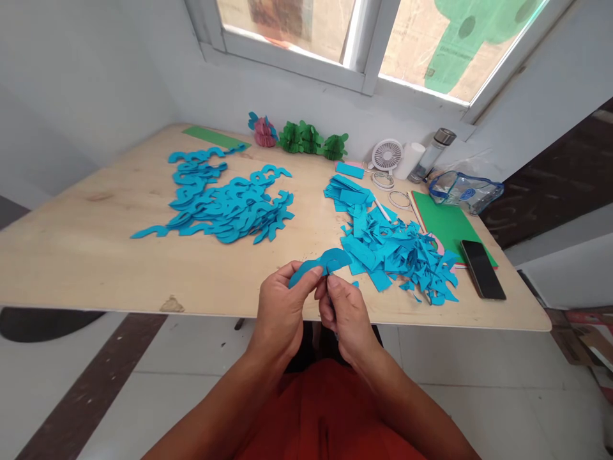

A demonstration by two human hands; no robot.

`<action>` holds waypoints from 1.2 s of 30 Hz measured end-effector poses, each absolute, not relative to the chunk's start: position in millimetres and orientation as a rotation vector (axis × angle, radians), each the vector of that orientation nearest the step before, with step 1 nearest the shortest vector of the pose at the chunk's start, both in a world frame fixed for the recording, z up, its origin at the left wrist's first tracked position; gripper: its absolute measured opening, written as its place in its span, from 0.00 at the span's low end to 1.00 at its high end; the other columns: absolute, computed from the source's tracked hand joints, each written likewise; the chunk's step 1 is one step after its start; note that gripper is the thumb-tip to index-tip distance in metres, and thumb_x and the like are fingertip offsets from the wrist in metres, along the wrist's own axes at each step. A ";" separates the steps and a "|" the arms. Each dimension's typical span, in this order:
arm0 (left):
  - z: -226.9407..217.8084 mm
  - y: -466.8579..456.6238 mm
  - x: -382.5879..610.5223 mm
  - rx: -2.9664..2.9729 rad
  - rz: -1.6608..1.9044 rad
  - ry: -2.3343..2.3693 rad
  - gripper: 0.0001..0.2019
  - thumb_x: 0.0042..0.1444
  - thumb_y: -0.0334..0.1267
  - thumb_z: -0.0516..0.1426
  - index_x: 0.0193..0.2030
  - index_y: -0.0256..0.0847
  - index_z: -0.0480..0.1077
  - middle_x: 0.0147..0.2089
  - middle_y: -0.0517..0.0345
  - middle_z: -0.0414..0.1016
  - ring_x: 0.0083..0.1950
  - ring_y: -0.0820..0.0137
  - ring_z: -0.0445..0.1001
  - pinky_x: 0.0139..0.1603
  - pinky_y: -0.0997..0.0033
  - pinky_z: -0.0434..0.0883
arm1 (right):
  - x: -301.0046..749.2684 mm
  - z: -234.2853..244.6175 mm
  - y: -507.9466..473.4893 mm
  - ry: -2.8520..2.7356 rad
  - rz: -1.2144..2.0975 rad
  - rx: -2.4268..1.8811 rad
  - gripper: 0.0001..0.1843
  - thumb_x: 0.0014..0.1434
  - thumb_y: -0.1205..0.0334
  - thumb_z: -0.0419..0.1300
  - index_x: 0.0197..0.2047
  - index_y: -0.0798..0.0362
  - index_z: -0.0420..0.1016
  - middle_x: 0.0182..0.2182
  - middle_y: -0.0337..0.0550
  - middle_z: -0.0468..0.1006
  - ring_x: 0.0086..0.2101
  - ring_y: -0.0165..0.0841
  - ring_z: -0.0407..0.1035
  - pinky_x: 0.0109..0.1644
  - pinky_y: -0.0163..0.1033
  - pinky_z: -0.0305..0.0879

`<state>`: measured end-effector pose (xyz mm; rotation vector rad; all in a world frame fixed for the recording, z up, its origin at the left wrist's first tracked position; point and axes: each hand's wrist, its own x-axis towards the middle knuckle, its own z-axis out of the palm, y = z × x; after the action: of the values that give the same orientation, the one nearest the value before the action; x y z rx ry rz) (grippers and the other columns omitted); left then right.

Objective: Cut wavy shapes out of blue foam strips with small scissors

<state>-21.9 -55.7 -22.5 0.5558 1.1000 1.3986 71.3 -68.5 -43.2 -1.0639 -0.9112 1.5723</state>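
Over the table's front edge, my left hand [283,305] pinches a wavy piece of blue paper [330,260] between thumb and fingers. My right hand [348,313] is closed round a pair of scissors [328,281], mostly hidden by the fingers; their dark blades meet the lower edge of the paper. Beyond my left hand lies a heap of wavy blue cutouts [230,207]. Just past my right hand spreads a pile of blue paper scraps [387,249], with a white pen [383,209] lying on it.
A phone [483,269] and green paper sheets [453,223] lie at the right. Along the back stand folded green paper figures [301,138], a pink one [264,131], a small fan [387,155] and a bottle [433,154]. A clear pouch [464,190] sits near them.
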 end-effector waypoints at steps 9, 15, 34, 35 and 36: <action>-19.7 -58.4 -18.5 0.451 1.411 1.056 0.09 0.40 0.34 0.66 0.23 0.37 0.69 0.22 0.65 0.67 0.27 0.75 0.64 0.33 0.73 0.63 | 71.8 -43.3 -68.6 -0.929 1.545 -1.055 0.22 0.58 0.43 0.55 0.25 0.53 0.65 0.11 0.27 0.56 0.13 0.22 0.44 0.16 0.31 0.38; -18.3 -54.7 -26.2 0.563 1.360 1.005 0.07 0.43 0.34 0.65 0.25 0.37 0.70 0.26 0.62 0.70 0.30 0.73 0.66 0.38 0.70 0.66 | 74.7 -43.7 -68.4 -0.972 1.535 -1.072 0.22 0.60 0.45 0.54 0.24 0.54 0.65 0.10 0.28 0.55 0.13 0.22 0.44 0.17 0.31 0.39; -21.7 -56.8 -18.8 0.479 1.407 0.967 0.07 0.43 0.34 0.65 0.24 0.37 0.71 0.24 0.62 0.70 0.29 0.74 0.66 0.36 0.71 0.65 | 75.0 -44.5 -66.8 -0.986 1.504 -1.065 0.21 0.61 0.47 0.54 0.25 0.54 0.65 0.11 0.28 0.56 0.14 0.22 0.45 0.16 0.30 0.39; -21.8 -56.9 -18.3 0.469 1.414 0.960 0.07 0.43 0.34 0.66 0.24 0.37 0.71 0.24 0.62 0.70 0.29 0.74 0.66 0.36 0.71 0.66 | 75.0 -44.6 -66.8 -0.986 1.502 -1.064 0.21 0.61 0.47 0.53 0.25 0.54 0.65 0.11 0.28 0.56 0.14 0.22 0.45 0.16 0.30 0.39; -22.0 -56.9 -17.9 0.459 1.418 0.952 0.07 0.43 0.34 0.66 0.24 0.37 0.71 0.23 0.63 0.70 0.28 0.74 0.66 0.37 0.72 0.66 | 75.0 -44.9 -66.8 -0.984 1.501 -1.063 0.21 0.61 0.47 0.53 0.25 0.54 0.65 0.11 0.27 0.56 0.14 0.22 0.45 0.16 0.30 0.39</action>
<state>-17.9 -56.9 -22.0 0.4589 0.9523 1.4183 75.0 -66.8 -44.9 -1.0629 -0.9842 1.5008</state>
